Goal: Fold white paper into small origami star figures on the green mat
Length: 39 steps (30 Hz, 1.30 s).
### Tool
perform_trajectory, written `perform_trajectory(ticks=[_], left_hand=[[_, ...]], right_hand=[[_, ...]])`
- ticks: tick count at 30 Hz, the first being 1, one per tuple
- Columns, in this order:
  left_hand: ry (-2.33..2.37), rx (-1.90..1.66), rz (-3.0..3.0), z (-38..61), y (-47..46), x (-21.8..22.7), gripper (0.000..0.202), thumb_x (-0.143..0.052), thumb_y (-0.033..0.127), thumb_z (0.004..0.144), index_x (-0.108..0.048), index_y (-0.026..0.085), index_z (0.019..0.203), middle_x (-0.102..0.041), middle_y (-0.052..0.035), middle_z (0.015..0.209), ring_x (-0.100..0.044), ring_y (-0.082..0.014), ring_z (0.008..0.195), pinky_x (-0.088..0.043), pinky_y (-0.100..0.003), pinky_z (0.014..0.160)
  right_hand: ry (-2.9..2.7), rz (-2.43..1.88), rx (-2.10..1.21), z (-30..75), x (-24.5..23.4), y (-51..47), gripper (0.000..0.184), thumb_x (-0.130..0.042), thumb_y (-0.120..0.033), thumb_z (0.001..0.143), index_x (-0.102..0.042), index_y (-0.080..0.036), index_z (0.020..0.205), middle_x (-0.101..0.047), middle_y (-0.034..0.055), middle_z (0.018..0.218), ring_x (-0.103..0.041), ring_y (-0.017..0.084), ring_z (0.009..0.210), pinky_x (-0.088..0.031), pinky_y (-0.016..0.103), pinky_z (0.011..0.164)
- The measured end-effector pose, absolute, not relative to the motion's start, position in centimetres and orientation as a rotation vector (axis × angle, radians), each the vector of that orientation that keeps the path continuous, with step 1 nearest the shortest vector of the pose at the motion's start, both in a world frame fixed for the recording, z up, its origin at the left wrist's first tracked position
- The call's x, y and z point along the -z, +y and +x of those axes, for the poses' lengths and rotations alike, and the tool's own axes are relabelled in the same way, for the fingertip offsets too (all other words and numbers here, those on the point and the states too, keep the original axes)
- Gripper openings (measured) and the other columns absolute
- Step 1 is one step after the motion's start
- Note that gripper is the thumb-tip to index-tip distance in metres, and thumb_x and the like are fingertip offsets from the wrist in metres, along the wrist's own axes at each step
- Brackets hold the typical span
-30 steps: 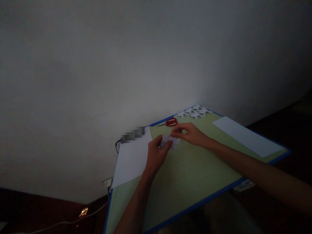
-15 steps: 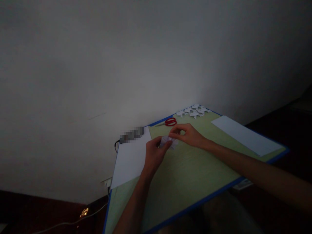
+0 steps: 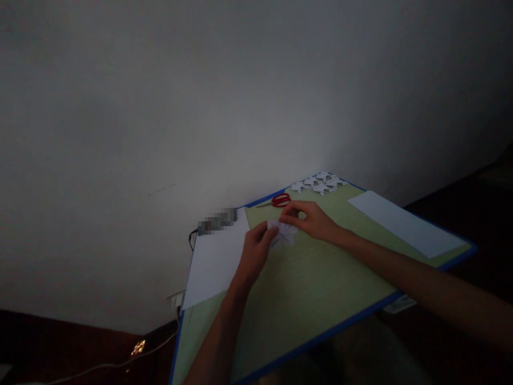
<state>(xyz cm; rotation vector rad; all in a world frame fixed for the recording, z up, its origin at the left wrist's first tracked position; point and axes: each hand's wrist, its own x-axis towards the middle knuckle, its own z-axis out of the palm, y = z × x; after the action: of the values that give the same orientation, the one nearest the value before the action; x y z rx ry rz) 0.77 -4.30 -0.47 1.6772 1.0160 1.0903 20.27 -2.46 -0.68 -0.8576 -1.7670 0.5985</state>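
Left hand [image 3: 255,252] and right hand [image 3: 313,220] pinch opposite edges of a folded paper [image 3: 285,234] lying between them on a green mat [image 3: 316,280].

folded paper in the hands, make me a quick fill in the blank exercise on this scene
1. The folded paper is pinched by the left hand and right hand over a ____ mat.
2. The scissors beyond the hands have ____ handles.
3. The mat has a ____ border.
Missing words: green; red; blue
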Motion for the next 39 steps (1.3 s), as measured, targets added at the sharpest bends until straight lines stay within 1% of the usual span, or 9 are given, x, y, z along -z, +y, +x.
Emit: perform_trajectory(ticks=[5,10,17,25,31,34,37,39], left_hand=[[0.993,-1.07,1.648,0.9,-4.3,0.6,0.028,-0.076,0.043,0.077,-0.073,0.016,0.087,-0.07,-0.0024,0.082,-0.061,-0.0164,0.075,-0.049,-0.028,0.071],[1.04,-1.086,1.669,0.8,-4.0,1.2,0.03,-0.08,0.043,0.074,-0.073,0.016,0.083,-0.07,-0.002,0.076,-0.061,-0.0155,0.07,-0.049,-0.027,0.068],[1.055,-1.069,1.618,0.5,-3.6,1.4,0.025,-0.08,0.039,0.071,-0.075,0.015,0.078,-0.072,-0.0032,0.076,-0.062,-0.0159,0.067,-0.049,-0.029,0.067],[1.06,-1.071,1.592,0.6,-3.8,1.1,0.021,-0.08,0.032,0.068,-0.077,0.014,0.078,-0.073,-0.0037,0.075,-0.062,-0.0159,0.065,-0.047,-0.028,0.065],[1.098,-1.106,1.571,0.6,-3.7,1.2,0.022,-0.081,0.033,0.067,-0.076,0.014,0.078,-0.072,-0.0033,0.071,-0.062,-0.0159,0.063,-0.047,-0.028,0.063],[1.126,-1.115,1.563,0.6,-3.8,1.0,0.026,-0.082,0.036,0.067,-0.076,0.013,0.078,-0.071,-0.0034,0.071,-0.061,-0.0154,0.062,-0.046,-0.027,0.061],[1.104,-1.112,1.557,0.6,-3.9,0.9,0.028,-0.081,0.038,0.068,-0.076,0.013,0.08,-0.072,-0.0037,0.073,-0.061,-0.0156,0.064,-0.046,-0.027,0.062],[1.093,-1.111,1.559,0.6,-3.9,0.9,0.026,-0.081,0.036,0.068,-0.076,0.013,0.079,-0.072,-0.0036,0.073,-0.062,-0.016,0.064,-0.047,-0.028,0.063]], right_hand=[[-1.785,-0.837,-0.58,20.2,0.9,-2.4,0.025,-0.068,-0.041,0.089,-0.069,-0.017,0.084,-0.068,0.0026,0.076,-0.059,0.014,0.068,-0.046,0.027,0.064],[-1.794,-0.833,-0.579,20.1,0.9,-2.6,0.025,-0.068,-0.042,0.089,-0.069,-0.018,0.084,-0.069,0.0031,0.078,-0.06,0.015,0.07,-0.048,0.027,0.066],[-1.8,-0.853,-0.675,19.9,1.0,-2.7,0.018,-0.067,-0.034,0.089,-0.069,-0.017,0.085,-0.069,0.0027,0.077,-0.06,0.014,0.069,-0.046,0.026,0.064],[-1.761,-0.86,-0.765,20.0,1.4,-2.3,0.023,-0.067,-0.039,0.089,-0.072,-0.016,0.088,-0.073,0.0044,0.083,-0.064,0.016,0.075,-0.049,0.028,0.068],[-1.751,-0.853,-0.776,20.0,1.2,-2.5,0.024,-0.066,-0.04,0.089,-0.074,-0.017,0.092,-0.074,0.0055,0.086,-0.066,0.017,0.077,-0.051,0.029,0.069],[-1.797,-0.849,-0.793,20.1,1.2,-2.7,0.023,-0.07,-0.037,0.085,-0.073,-0.016,0.095,-0.074,0.0052,0.085,-0.066,0.016,0.076,-0.051,0.029,0.069],[-1.835,-0.894,-0.741,20.3,1.2,-2.7,0.02,-0.075,-0.033,0.08,-0.072,-0.016,0.091,-0.073,0.0046,0.083,-0.065,0.016,0.075,-0.05,0.028,0.068],[-1.848,-0.931,-0.706,20.4,1.2,-2.7,0.021,-0.076,-0.035,0.08,-0.071,-0.016,0.086,-0.072,0.0043,0.08,-0.063,0.016,0.073,-0.05,0.028,0.067]])
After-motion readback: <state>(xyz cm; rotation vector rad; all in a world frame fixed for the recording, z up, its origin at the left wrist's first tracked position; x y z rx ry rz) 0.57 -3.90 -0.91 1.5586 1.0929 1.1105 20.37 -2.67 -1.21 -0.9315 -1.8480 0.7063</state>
